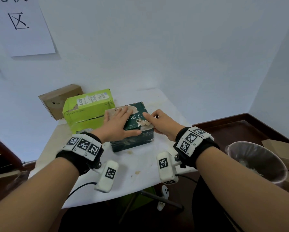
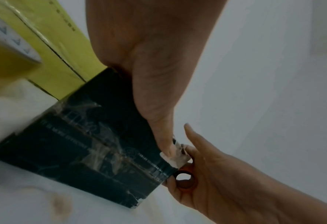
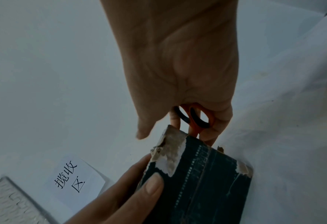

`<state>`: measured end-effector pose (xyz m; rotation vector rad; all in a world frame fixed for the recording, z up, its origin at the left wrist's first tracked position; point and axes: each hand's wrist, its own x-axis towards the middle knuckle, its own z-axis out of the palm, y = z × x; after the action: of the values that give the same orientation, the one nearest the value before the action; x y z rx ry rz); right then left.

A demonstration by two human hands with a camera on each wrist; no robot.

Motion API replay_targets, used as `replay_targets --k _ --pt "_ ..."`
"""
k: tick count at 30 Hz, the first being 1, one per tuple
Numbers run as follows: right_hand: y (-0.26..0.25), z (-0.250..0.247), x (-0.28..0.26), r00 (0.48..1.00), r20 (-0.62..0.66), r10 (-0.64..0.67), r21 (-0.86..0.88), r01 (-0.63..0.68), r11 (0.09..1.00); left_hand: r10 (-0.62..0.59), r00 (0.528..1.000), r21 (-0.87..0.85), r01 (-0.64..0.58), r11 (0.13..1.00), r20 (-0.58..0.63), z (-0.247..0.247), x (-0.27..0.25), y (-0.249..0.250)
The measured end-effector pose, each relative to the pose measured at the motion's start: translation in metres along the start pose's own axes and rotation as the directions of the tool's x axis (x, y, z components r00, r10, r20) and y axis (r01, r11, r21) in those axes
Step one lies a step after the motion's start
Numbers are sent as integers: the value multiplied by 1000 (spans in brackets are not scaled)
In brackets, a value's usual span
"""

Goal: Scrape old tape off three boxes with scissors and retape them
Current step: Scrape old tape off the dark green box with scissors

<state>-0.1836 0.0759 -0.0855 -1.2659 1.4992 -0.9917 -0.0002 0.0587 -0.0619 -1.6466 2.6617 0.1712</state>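
A dark green box [image 1: 133, 141] with torn, scraped patches on its lid lies in the middle of the white table [image 1: 140, 173]. My left hand [image 1: 122, 121] presses flat on its lid, fingers spread and the thumb along the front edge. My right hand [image 1: 157, 122] sits at the box's right edge and grips orange-handled scissors [image 3: 197, 118], with the index finger stretched over the lid. The scissor rings [image 2: 185, 177] show at the box corner; the blades are hidden. Old clear tape wrinkles across the box's side [image 2: 101, 151]. A lime green box [image 1: 87, 111] and a brown box [image 1: 60, 99] stand behind.
A tape roll [image 2: 7, 50] lies left of the dark box, against the lime one. A lined waste bin [image 1: 256, 163] stands to the right of the table. White walls close in behind and to the right, with a paper sign [image 1: 21, 25] on the left wall.
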Motion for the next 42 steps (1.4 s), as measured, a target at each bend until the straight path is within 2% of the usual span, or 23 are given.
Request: replay_targets --k 4,11,24,28,31,33,35,38,42 --pt "-5 3 5 1000 22 17 -40 -16 999 -1 1000 44 1 999 -2 3 5 -2" --pt "-13 7 7 995 -10 104 -45 -104 994 18 1000 19 -18 1000 10 2 6 -5" --pt "-7 11 8 994 -30 103 -24 -103 994 18 1000 29 -18 999 0 5 9 -6" --pt "-9 9 11 991 -43 130 83 -126 989 12 1000 33 -12 999 2 5 11 -7" --pt "-10 -3 11 963 -262 56 148 -17 989 11 1000 32 -12 999 9 5 11 -8" --pt "-11 -14 10 917 -397 -47 119 102 988 11 1000 29 -12 1000 13 6 11 -8" --pt "-16 -23 8 874 -467 -132 104 203 974 9 1000 20 -9 1000 11 7 11 -8" --pt "-25 -30 5 849 -485 -211 118 302 946 -7 1000 -5 7 1000 -1 7 12 -8" --pt "-30 -26 1 871 -389 -299 85 357 930 1 999 -39 -2 999 -32 8 10 -7"
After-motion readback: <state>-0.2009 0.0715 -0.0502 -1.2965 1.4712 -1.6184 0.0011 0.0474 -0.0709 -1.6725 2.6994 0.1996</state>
